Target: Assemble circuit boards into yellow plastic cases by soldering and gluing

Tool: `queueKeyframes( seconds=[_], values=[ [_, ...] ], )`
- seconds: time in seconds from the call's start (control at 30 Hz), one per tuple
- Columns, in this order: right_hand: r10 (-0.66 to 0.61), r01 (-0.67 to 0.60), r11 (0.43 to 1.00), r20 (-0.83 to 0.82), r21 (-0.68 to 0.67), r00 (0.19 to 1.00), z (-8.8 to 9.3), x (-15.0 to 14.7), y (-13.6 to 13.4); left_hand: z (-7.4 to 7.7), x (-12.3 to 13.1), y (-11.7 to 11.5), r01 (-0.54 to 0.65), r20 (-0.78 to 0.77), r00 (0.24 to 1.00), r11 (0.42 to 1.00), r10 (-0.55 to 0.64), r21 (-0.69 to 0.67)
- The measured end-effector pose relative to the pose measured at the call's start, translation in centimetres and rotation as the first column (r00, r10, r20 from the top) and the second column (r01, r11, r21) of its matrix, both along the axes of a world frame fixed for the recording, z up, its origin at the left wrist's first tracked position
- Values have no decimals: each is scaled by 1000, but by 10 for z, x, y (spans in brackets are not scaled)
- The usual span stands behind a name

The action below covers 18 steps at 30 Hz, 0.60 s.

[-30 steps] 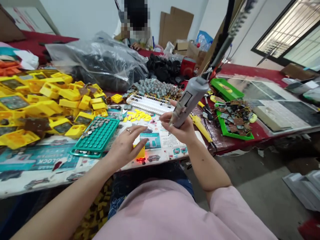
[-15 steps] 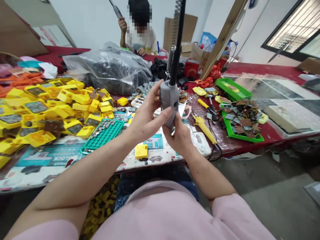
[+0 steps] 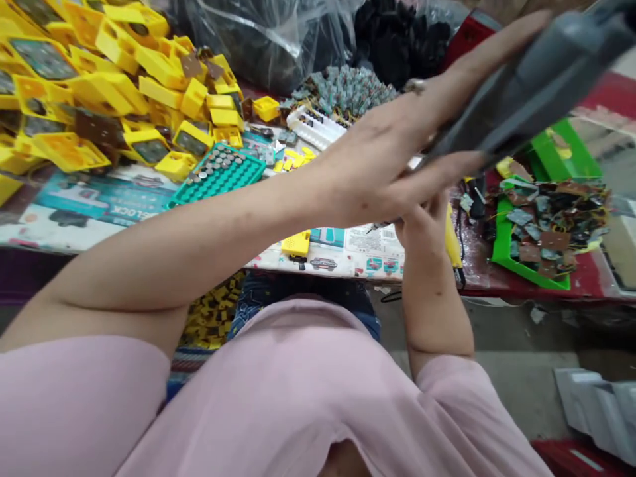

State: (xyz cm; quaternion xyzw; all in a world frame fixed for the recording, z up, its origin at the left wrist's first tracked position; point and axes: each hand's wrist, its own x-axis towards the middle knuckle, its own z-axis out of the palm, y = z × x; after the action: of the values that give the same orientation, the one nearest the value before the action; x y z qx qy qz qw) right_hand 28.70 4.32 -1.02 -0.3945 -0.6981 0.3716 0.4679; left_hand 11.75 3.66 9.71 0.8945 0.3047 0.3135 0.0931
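A grey electric screwdriver (image 3: 536,86) slants across the upper right of the head view, close to the camera and blurred. My left hand (image 3: 372,152) is closed about its body, the long fingers lying along the top and the thumb underneath. Below it, my right hand (image 3: 424,228) grips toward the lower end of the tool; its fingertips are largely hidden behind my left hand. A thin metal tip shows just left of my right hand. On the table under my left forearm lies a small yellow plastic case (image 3: 297,244).
Yellow cases (image 3: 163,93) are heaped at the left. Beside them is a teal tray (image 3: 218,173) partly filled with round metal pieces. A white strip tray (image 3: 318,129) lies behind my left hand. At the right, a green tray (image 3: 529,273) holds circuit boards and wires.
The electric screwdriver has gone from upright in front of me to tilted up right and nearer. Both hands moved with it, and the view has dipped toward my lap.
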Motion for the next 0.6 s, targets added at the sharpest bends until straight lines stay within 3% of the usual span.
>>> queueKeyframes(
  seconds=[0.1, 0.2, 0.3, 0.4, 0.53, 0.6],
  values=[
    [-243, 258, 961, -142, 99, 960, -1, -7, 16, -38, -19, 11, -116, 140, 981, 983, 136, -140],
    [-340, 372, 914, -198, 160, 919, -6, -20, 35, -77, -35, 17, -228, 10, 972, 945, 237, -233],
    [-374, 395, 895, -133, 208, 918, -13, -35, 55, -108, -40, 21, -278, -193, 954, 919, 230, -280],
    [-387, 400, 895, -102, 200, 917, -17, -48, 69, -126, -34, 31, -342, -365, 904, 891, 224, -300],
    [-375, 370, 912, -3, 179, 927, -9, -47, 76, -134, -15, 54, -343, -392, 892, 902, 224, -264],
    [-238, 220, 969, 185, 113, 953, -1, -38, 76, -136, -4, 66, -328, -399, 891, 916, 218, -233]
  ],
)
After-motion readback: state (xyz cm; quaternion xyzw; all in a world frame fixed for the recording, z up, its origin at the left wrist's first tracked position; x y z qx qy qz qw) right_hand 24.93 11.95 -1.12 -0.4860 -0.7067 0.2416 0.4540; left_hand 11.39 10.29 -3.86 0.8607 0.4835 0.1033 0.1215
